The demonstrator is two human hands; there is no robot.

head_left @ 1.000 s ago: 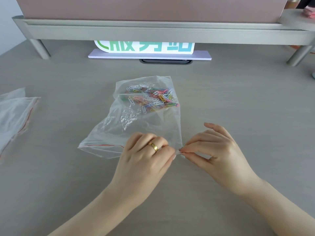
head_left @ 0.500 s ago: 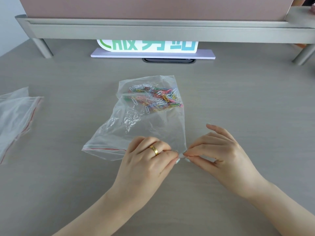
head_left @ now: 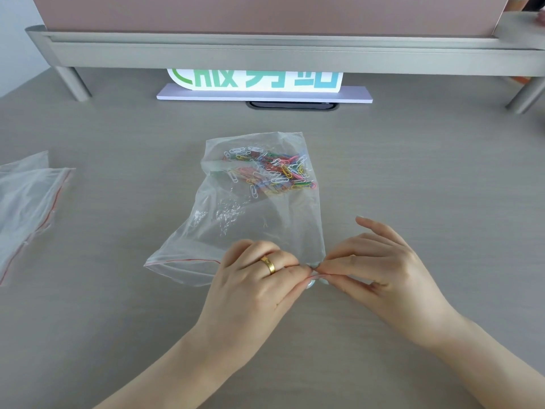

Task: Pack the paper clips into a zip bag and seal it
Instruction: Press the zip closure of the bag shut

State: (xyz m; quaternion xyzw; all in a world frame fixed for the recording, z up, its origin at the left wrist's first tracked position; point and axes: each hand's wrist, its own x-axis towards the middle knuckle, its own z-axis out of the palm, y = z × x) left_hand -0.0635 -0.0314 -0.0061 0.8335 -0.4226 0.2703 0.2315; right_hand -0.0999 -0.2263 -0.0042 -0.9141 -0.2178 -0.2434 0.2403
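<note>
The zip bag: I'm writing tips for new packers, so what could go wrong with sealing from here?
1. Both the left hand and right hand pinch the zip bag at one corner; the red-lined mouth to the left looks slack and may stay unsealed if skipped.
2. The bag looks puffy, so trapped air could pop the seal.
3. The paper clips sit at the far end; lifting the bag early might slide them toward the mouth.

Head view, the only one: wide-angle, worn on the person's head, facing forward and steeply down. Near range: both hands, left [head_left: 259,278] and right [head_left: 380,267], sit low centre, forearms running off the bottom edge. The counter [head_left: 413,172] fills most of the field; a shelf [head_left: 283,51] crosses the top.
</note>
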